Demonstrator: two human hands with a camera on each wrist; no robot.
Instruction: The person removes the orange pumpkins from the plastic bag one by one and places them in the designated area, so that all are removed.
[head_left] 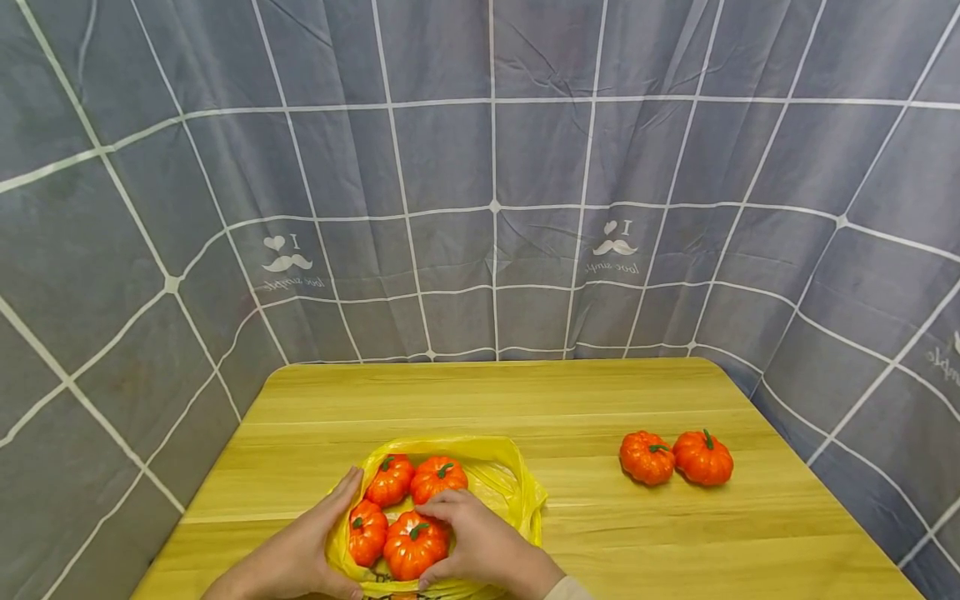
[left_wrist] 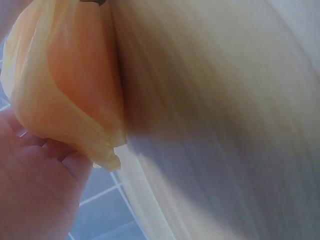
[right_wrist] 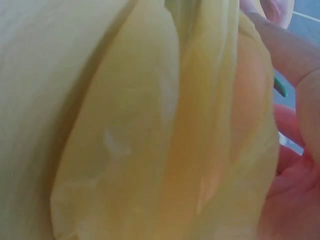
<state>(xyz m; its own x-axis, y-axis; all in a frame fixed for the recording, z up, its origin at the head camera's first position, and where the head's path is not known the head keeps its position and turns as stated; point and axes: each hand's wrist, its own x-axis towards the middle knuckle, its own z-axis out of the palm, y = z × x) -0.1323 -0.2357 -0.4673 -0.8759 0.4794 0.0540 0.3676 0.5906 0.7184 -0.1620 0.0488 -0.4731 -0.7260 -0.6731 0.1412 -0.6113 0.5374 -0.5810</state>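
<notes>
A yellow plastic bag (head_left: 531, 500) is set, mouth up, on the near part of the wooden table (head_left: 585, 392). Four orange pumpkins are held in it: the first pumpkin (head_left: 412, 554) at about 7 o'clock in the bag, the second pumpkin (head_left: 367, 537) at 9, the third pumpkin (head_left: 390, 483) at 11 and the fourth pumpkin (head_left: 435, 479) at 12. The first pumpkin is gripped between thumb and fingers by the right hand (head_left: 480, 533). The bag's 9 o'clock side is touched by the left hand (head_left: 315, 537), thumb and fingers spread apart; whether plastic is pinched there cannot be told. Two loose pumpkins (head_left: 647, 462) are placed side by side, well apart from the bag at about 3 o'clock. Beyond the table, at 12 o'clock, a grey curtain (head_left: 442, 158) is hung, crossed by white lines.
</notes>
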